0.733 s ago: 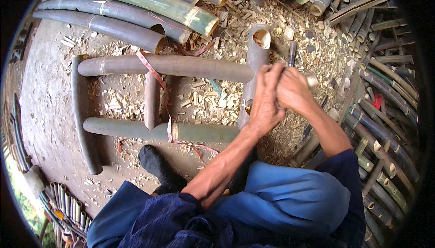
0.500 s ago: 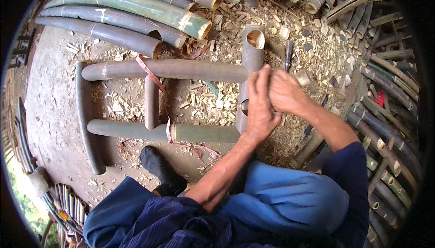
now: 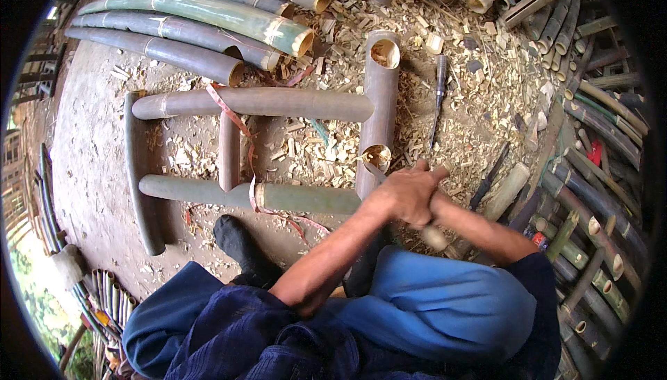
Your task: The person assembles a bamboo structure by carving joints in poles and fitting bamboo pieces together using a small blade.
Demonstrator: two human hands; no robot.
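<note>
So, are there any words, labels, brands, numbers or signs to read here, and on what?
None can be read.
Pink strip across the bamboo frame: any marks are too small to read.
Pale tool handle: blurred, no lettering visible.
Small red-and-blue item at the right: too small to tell whether it is printed.
Red scrap among the bamboo at the right: also too small.

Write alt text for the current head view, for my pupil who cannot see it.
A person's left hand and right hand grip a tool, its blade near the lower hole of a bamboo post. Pale shavings lie in and around the adjoining bamboo frame; bamboo poles lie beyond.
</note>
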